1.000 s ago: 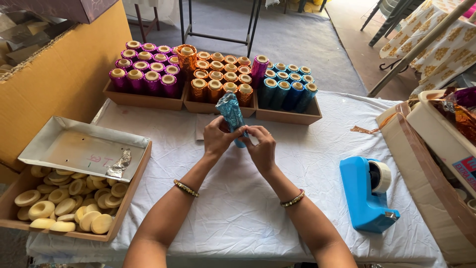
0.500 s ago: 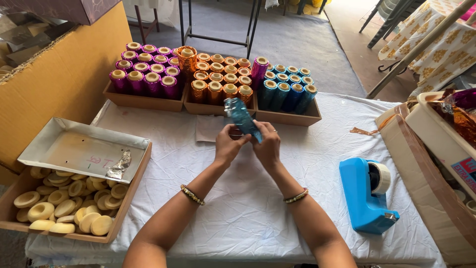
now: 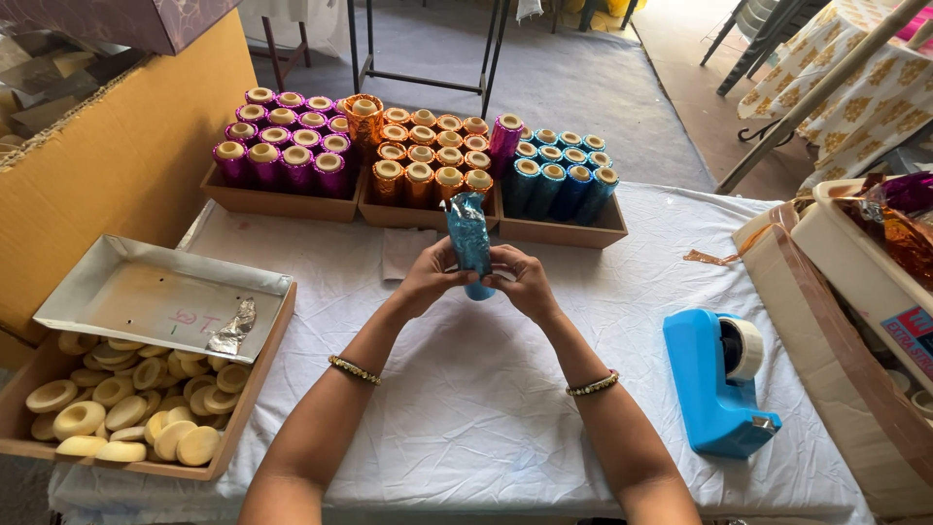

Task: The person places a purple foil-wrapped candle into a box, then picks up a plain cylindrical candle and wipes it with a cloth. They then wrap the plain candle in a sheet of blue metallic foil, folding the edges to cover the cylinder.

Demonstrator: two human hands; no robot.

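Both the left hand (image 3: 428,280) and right hand (image 3: 523,282) pinched the blue foil roll (image 3: 470,236) upright at table centre, trays at twelve o'clock; it looked light, crinkly and slippery, best gripped low.

Red-blue label (image 3: 912,329) on white box, right edge.
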